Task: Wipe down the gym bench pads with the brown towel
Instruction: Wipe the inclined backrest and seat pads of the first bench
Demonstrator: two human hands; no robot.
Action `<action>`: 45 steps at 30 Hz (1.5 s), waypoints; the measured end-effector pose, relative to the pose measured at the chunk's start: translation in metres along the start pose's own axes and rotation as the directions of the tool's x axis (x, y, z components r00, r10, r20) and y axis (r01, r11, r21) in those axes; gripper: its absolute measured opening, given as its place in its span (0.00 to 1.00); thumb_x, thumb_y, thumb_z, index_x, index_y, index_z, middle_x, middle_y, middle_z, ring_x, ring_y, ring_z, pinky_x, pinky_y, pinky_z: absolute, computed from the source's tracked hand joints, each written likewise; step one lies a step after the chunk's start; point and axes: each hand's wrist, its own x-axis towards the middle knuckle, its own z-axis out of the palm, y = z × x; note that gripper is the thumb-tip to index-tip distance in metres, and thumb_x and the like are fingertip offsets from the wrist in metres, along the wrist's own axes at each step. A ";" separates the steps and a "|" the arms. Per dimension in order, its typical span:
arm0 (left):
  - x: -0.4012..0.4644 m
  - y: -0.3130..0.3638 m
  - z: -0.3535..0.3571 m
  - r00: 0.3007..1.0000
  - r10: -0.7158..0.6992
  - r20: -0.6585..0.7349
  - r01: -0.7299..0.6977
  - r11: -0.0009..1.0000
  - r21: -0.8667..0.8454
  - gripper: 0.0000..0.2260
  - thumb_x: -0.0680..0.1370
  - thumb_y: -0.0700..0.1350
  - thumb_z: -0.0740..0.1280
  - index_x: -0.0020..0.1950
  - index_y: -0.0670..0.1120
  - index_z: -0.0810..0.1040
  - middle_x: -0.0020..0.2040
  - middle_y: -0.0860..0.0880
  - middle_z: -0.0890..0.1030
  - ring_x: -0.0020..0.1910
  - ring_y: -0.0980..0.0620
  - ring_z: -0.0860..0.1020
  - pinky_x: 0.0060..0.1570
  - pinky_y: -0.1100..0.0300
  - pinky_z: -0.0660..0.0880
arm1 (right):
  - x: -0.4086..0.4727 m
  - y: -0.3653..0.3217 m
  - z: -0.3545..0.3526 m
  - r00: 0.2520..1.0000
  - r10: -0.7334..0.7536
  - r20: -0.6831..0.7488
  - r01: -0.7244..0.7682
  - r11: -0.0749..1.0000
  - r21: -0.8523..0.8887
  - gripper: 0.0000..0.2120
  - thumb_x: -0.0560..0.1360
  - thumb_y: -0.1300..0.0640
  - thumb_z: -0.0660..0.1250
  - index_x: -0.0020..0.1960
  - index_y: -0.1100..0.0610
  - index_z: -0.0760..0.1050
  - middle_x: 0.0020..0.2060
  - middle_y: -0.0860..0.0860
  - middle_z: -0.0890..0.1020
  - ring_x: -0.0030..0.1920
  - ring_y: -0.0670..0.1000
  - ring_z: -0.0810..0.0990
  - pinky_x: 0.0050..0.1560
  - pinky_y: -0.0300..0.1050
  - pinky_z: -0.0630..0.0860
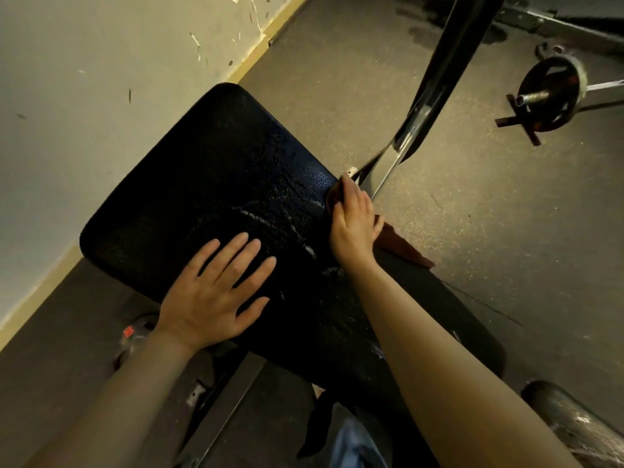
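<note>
Towel (403, 244), brown and bunched, is pressed against the right edge of the black pad (209, 184) at the centre right of the frame, with one end hanging off the edge toward the floor (472, 204). It is held under the right hand (354, 224), whose fingers (351, 194) lie close together and are curved over the cloth at the pad's rim; whether the thumb pinches it cannot be told. The left hand (216, 292) is laid flat on the pad in the lower centre, fingers spread and straight, apparently to steady it. Faint streaks and a sheen are seen across the middle of the pad, which suggests that the top has been gone over in part; the edge appears to be the step in hand. The far left portion of the pad looks duller, and whether it has been wiped cannot be told. A second pad (422, 315) runs toward the lower right under the right forearm and probably remains to be done. A metal frame post (435, 82) rises just beside the towel and may hamper strokes along that edge. A weight plate (547, 92) on a bar lies at the upper right, well apart, and a scuffed wall (84, 79) fills the upper left.
</note>
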 end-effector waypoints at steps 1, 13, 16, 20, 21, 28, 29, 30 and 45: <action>-0.001 0.000 0.000 1.000 -0.001 0.000 0.001 1.000 -0.003 0.24 0.81 0.56 0.60 0.73 0.46 0.69 0.72 0.41 0.69 0.72 0.42 0.68 0.71 0.46 0.62 | 0.002 -0.006 0.001 1.000 -0.015 0.002 0.015 1.000 -0.005 0.25 0.84 0.55 0.53 0.80 0.46 0.53 0.78 0.48 0.59 0.78 0.48 0.52 0.75 0.58 0.36; -0.001 0.000 0.003 1.000 -0.014 0.002 0.014 1.000 0.015 0.24 0.80 0.57 0.59 0.73 0.47 0.69 0.71 0.42 0.69 0.70 0.43 0.69 0.70 0.48 0.62 | -0.040 0.127 -0.062 0.988 0.145 0.055 -0.120 0.938 -0.326 0.26 0.84 0.45 0.50 0.80 0.48 0.53 0.75 0.54 0.66 0.76 0.55 0.59 0.76 0.55 0.56; -0.002 0.001 0.003 1.000 -0.010 -0.010 0.010 1.000 0.012 0.24 0.81 0.57 0.59 0.73 0.47 0.69 0.71 0.42 0.70 0.70 0.43 0.69 0.68 0.47 0.64 | -0.046 0.127 -0.057 0.984 0.177 0.012 -0.155 0.891 -0.426 0.25 0.85 0.47 0.47 0.81 0.48 0.49 0.78 0.54 0.61 0.78 0.57 0.54 0.78 0.55 0.46; -0.002 0.002 0.005 1.000 -0.008 -0.011 0.008 1.000 -0.005 0.24 0.80 0.57 0.59 0.73 0.47 0.69 0.71 0.42 0.69 0.70 0.43 0.69 0.69 0.47 0.62 | -0.032 0.091 -0.044 0.998 0.062 -0.011 -0.062 0.959 -0.277 0.24 0.85 0.50 0.51 0.80 0.51 0.55 0.76 0.53 0.65 0.76 0.56 0.60 0.77 0.54 0.55; -0.002 0.002 0.005 1.000 -0.008 -0.009 0.007 1.000 -0.006 0.24 0.80 0.57 0.59 0.73 0.47 0.69 0.71 0.42 0.69 0.70 0.43 0.69 0.68 0.47 0.63 | -0.027 0.081 -0.040 1.000 0.014 -0.019 -0.018 0.961 -0.277 0.24 0.85 0.50 0.52 0.79 0.52 0.56 0.75 0.54 0.67 0.75 0.57 0.63 0.76 0.53 0.57; -0.001 0.004 0.005 0.999 -0.026 -0.026 0.025 1.000 -0.005 0.23 0.80 0.57 0.59 0.71 0.47 0.70 0.70 0.43 0.70 0.69 0.43 0.70 0.65 0.47 0.66 | 0.013 -0.014 -0.010 0.989 -0.148 -0.003 0.140 0.938 -0.316 0.23 0.85 0.49 0.49 0.79 0.47 0.56 0.71 0.52 0.69 0.69 0.57 0.67 0.67 0.52 0.59; -0.001 0.005 0.005 0.999 -0.032 -0.021 0.032 0.999 -0.005 0.23 0.80 0.57 0.59 0.71 0.48 0.70 0.70 0.43 0.70 0.69 0.44 0.70 0.64 0.47 0.67 | 0.016 -0.027 -0.005 0.987 -0.160 -0.011 0.148 0.936 -0.320 0.23 0.85 0.48 0.49 0.79 0.46 0.56 0.71 0.52 0.69 0.68 0.57 0.68 0.67 0.54 0.59; -0.002 0.005 0.005 0.999 -0.040 -0.016 0.040 0.999 -0.005 0.23 0.80 0.57 0.59 0.72 0.48 0.70 0.70 0.43 0.70 0.69 0.44 0.70 0.64 0.47 0.67 | 0.017 -0.037 -0.002 0.985 -0.169 -0.020 0.154 0.936 -0.317 0.22 0.85 0.48 0.49 0.79 0.46 0.56 0.71 0.52 0.70 0.68 0.58 0.68 0.67 0.55 0.60; -0.002 0.007 0.005 0.996 -0.080 -0.036 0.079 0.996 -0.032 0.23 0.79 0.57 0.59 0.71 0.49 0.70 0.70 0.44 0.70 0.68 0.45 0.70 0.63 0.48 0.67 | -0.019 0.054 -0.051 0.973 -0.195 0.126 0.232 0.795 -0.560 0.34 0.82 0.58 0.60 0.79 0.45 0.43 0.69 0.58 0.69 0.62 0.61 0.71 0.57 0.57 0.74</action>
